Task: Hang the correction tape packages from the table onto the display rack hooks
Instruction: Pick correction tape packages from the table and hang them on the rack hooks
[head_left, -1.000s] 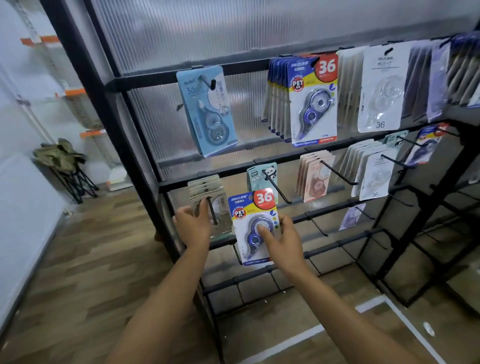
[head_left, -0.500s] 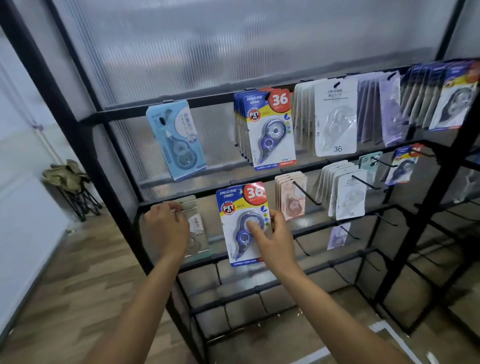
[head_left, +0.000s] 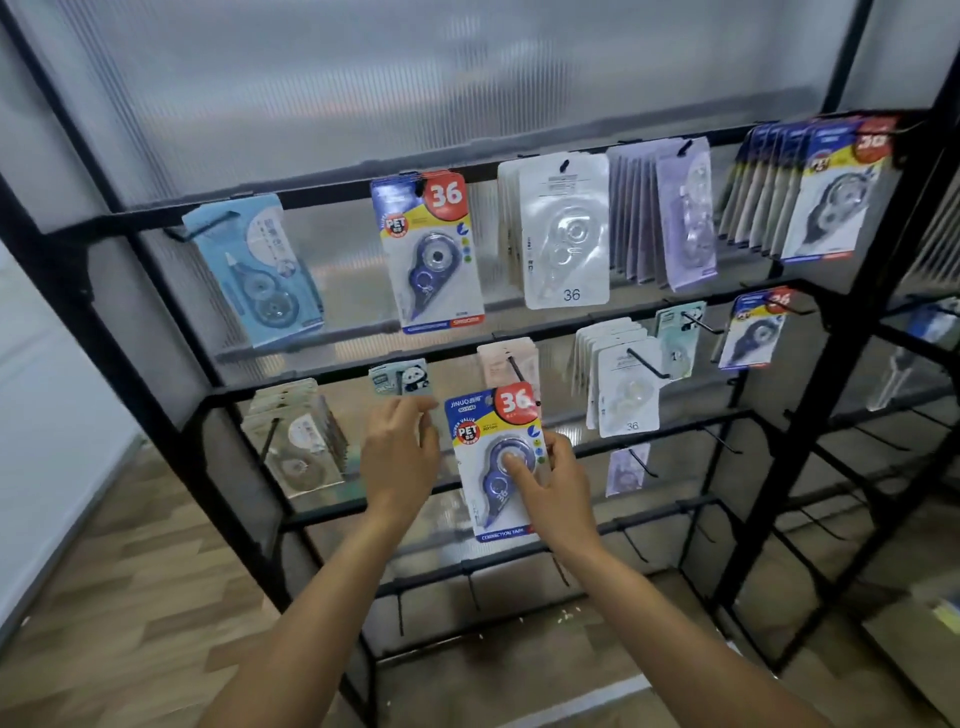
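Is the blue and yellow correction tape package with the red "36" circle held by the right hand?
Yes, the right hand grips the blue and yellow correction tape package, thumb on its clear blister, in front of the black display rack.

Shop: black display rack (head_left: 613, 322), hooks hung with carded correction tape packages (head_left: 563, 228).

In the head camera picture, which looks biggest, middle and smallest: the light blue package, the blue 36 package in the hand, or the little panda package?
1. Light blue package, top row left, looks about the same as
2. the blue 36 package in the right hand; it is nearer the camera, so their order is unsure.
3. Panda package, smallest, though the left hand hides part.
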